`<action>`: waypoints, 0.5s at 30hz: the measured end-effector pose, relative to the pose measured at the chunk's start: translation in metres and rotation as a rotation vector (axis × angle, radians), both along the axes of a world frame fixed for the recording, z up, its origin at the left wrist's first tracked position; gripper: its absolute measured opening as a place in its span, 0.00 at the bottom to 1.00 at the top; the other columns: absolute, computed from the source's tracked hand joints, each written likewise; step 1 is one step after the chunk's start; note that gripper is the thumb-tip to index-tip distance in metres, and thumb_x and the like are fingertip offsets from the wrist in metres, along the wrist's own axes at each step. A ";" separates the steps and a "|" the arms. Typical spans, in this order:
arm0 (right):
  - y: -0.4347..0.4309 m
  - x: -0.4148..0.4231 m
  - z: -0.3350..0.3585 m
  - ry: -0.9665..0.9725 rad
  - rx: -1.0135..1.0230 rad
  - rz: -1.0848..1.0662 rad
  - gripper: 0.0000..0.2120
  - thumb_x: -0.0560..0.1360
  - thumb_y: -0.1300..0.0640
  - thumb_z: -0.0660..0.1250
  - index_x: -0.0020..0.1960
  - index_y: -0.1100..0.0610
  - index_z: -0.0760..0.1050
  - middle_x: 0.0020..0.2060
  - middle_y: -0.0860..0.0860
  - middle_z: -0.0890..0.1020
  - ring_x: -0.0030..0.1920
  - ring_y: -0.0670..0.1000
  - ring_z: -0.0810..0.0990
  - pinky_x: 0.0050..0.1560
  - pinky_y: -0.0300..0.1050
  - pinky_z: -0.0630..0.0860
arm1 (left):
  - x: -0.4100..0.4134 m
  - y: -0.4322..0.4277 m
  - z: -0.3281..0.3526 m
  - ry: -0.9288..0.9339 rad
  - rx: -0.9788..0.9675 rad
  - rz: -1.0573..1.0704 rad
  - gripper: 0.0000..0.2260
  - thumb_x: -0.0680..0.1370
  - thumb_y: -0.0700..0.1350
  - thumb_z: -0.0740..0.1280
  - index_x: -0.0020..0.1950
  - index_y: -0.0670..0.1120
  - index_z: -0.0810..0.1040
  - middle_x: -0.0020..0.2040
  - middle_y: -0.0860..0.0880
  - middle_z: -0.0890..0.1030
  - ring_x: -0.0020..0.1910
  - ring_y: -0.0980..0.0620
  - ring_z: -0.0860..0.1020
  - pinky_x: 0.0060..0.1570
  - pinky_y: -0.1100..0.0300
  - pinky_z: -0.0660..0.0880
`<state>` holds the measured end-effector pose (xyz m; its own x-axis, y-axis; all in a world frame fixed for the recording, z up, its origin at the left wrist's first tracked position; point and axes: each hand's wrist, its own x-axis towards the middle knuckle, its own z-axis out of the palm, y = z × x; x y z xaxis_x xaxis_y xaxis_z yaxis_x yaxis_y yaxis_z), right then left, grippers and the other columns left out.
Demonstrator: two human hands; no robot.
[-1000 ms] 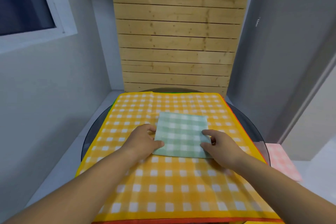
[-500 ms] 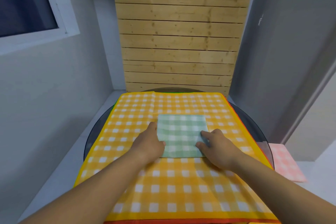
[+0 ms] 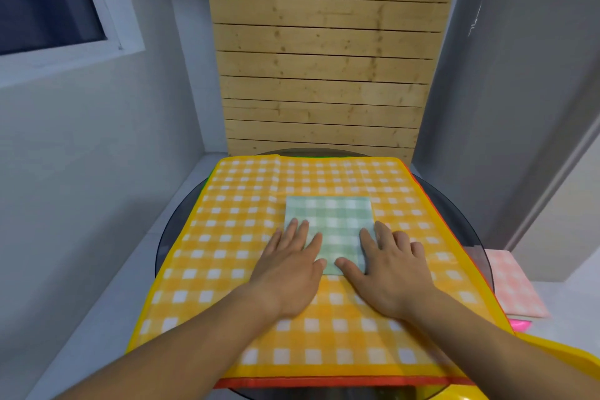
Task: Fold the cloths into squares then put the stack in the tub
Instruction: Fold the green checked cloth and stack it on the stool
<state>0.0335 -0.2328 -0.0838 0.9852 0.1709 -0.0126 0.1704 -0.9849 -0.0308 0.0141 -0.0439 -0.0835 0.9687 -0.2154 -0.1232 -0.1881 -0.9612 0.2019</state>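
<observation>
Both hands, left hand (image 3: 289, 273) and right hand (image 3: 388, 273), press flat with straight fingers on the folded green cloth (image 3: 331, 224).

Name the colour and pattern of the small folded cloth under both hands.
Pale green and white check. The folded cloth shows best in the head view, the only one.

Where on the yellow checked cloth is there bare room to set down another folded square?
Bare: the far strip of the yellow checked cloth beyond the green folded cloth, and the bands outside the left hand and right hand. Crowded: the middle, where both hands press that fold, and the near part under the forearms.
</observation>
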 end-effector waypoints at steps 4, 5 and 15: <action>-0.003 0.002 -0.006 0.070 0.005 -0.008 0.41 0.74 0.26 0.37 0.80 0.46 0.43 0.80 0.51 0.41 0.79 0.57 0.40 0.75 0.58 0.44 | 0.000 0.000 -0.005 0.072 0.067 0.049 0.27 0.85 0.58 0.41 0.82 0.52 0.37 0.81 0.53 0.32 0.78 0.53 0.29 0.77 0.45 0.30; -0.005 0.003 -0.005 0.091 0.002 -0.007 0.39 0.74 0.27 0.37 0.80 0.46 0.41 0.79 0.51 0.39 0.79 0.56 0.37 0.76 0.58 0.42 | 0.000 0.001 -0.004 0.079 0.082 0.053 0.27 0.85 0.58 0.40 0.82 0.52 0.37 0.80 0.53 0.31 0.78 0.53 0.29 0.76 0.44 0.29; -0.044 0.012 0.002 0.257 -0.005 0.010 0.30 0.78 0.31 0.37 0.77 0.36 0.37 0.79 0.51 0.38 0.78 0.55 0.34 0.75 0.58 0.38 | -0.004 0.033 0.006 0.182 0.069 0.004 0.27 0.86 0.56 0.44 0.82 0.55 0.36 0.80 0.57 0.32 0.78 0.56 0.30 0.75 0.43 0.28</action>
